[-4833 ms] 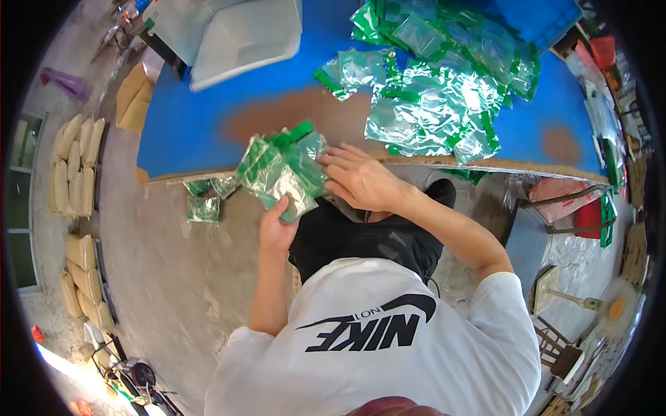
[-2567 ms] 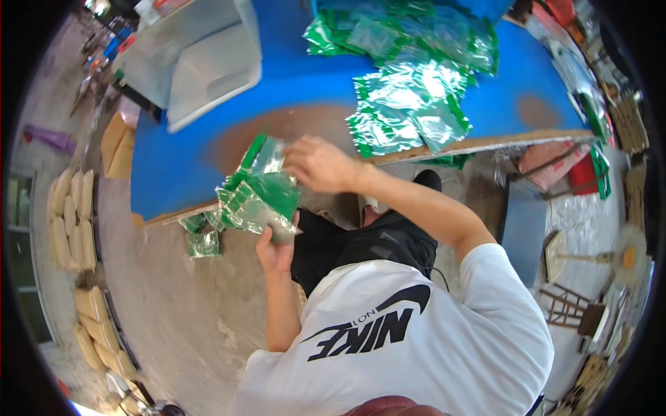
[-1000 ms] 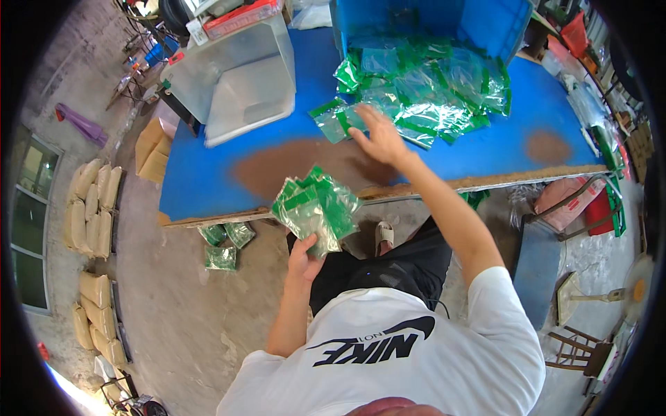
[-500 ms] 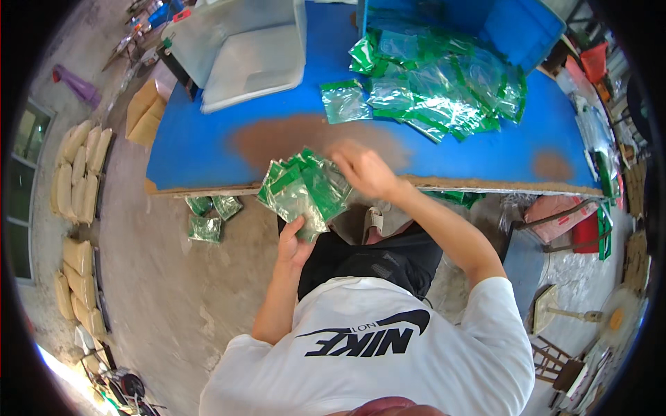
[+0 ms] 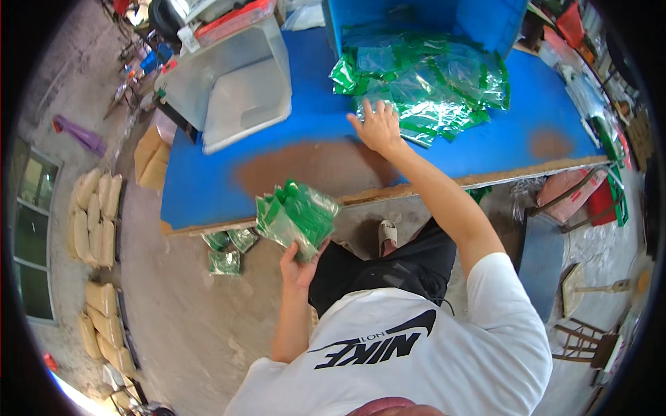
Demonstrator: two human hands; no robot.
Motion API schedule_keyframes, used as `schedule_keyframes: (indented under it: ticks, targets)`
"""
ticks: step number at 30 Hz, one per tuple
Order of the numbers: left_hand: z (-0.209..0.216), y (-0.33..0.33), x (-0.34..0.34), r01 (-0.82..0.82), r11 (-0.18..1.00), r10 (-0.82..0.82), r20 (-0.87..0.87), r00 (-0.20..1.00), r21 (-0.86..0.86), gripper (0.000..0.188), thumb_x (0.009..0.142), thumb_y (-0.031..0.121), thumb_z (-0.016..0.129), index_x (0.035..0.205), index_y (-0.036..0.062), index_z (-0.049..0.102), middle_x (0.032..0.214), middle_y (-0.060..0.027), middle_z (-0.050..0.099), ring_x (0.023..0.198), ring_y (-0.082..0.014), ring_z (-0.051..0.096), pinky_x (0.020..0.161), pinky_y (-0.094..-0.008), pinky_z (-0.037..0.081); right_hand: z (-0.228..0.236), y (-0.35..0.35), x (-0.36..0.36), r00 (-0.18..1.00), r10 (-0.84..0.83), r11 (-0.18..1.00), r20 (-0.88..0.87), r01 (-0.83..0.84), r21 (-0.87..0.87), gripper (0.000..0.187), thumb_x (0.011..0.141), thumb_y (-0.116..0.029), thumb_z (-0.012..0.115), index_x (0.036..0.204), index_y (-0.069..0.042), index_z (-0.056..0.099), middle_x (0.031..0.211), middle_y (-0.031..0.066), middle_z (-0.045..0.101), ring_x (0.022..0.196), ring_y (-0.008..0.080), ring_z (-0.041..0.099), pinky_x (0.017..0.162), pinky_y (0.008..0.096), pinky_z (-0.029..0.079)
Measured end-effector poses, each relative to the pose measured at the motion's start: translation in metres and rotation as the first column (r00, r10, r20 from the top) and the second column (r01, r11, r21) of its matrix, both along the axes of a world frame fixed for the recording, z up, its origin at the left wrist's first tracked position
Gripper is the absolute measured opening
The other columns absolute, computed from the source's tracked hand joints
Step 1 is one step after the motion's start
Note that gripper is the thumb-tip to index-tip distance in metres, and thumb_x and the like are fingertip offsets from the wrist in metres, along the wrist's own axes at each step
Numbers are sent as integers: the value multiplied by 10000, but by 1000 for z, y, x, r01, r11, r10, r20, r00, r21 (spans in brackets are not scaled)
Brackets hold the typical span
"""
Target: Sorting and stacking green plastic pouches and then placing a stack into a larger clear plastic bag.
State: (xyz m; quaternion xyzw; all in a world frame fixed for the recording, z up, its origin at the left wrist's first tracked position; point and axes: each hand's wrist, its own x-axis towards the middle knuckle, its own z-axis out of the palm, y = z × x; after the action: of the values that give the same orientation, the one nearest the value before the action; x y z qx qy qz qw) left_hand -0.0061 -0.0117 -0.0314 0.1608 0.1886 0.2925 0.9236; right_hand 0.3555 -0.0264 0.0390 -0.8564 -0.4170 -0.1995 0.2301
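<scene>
My left hand (image 5: 300, 267) grips a fanned stack of flat green-and-clear plastic bags (image 5: 295, 215) by its lower end, in front of the table's near edge. My right hand (image 5: 378, 128) reaches over the table, palm down and fingers spread, at the front left of a loose pile of similar bags (image 5: 444, 90). Its fingertips lie at the pile's edge; whether they press on a bag I cannot tell. The pile spills from a blue bin (image 5: 489, 28) tipped on its side.
The blue table (image 5: 201, 187) has a worn brown patch near its front edge. A translucent plastic bin (image 5: 270, 52) lies on its side at the left. Several bag bundles (image 5: 225, 262) rest on the floor below. A dark bench (image 5: 531, 260) stands at the right.
My right hand has moved from beside the held stack out to the pile. A single bag left of the pile no longer shows there. My left hand keeps its stack. The view has shifted.
</scene>
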Motion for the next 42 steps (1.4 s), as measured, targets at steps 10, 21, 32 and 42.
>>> schedule_keyframes:
  ticks: [10,21,32,42]
  targets:
    - [-24,28,-20,109,988,-112,22,993,107,672,799,97,780,1397,40,480,1381,-113,567,1289,-306,530,1141,-506,387,-2,-74,-101,404,850,492,-338,-838,237,273,804,98,466,1009,-31,592,1243,154,647,1192,355,591,1079,478,429]
    - [-33,11,-34,34,998,-36,27,999,43,661,783,148,786,1375,12,526,1381,-166,580,1303,-375,525,1137,-574,376,13,24,-84,645,764,593,-3,-702,395,233,917,-143,614,1092,11,631,1144,201,651,1093,386,616,982,445,473]
    - [-9,33,-63,4,1000,-2,-67,998,20,625,818,99,723,1392,15,492,1330,-165,600,1252,-346,563,1094,-529,432,21,-56,-100,746,648,757,-151,-610,235,354,774,1,647,1123,-53,635,1344,111,563,1277,377,502,1114,497,373]
    - [39,4,36,340,939,-342,48,938,46,731,938,581,570,1478,116,408,1458,-94,496,1329,-271,499,1082,-477,449,57,-113,-129,474,779,539,-411,-840,53,491,788,-48,527,1254,-151,645,1471,106,496,1487,415,232,1191,662,108]
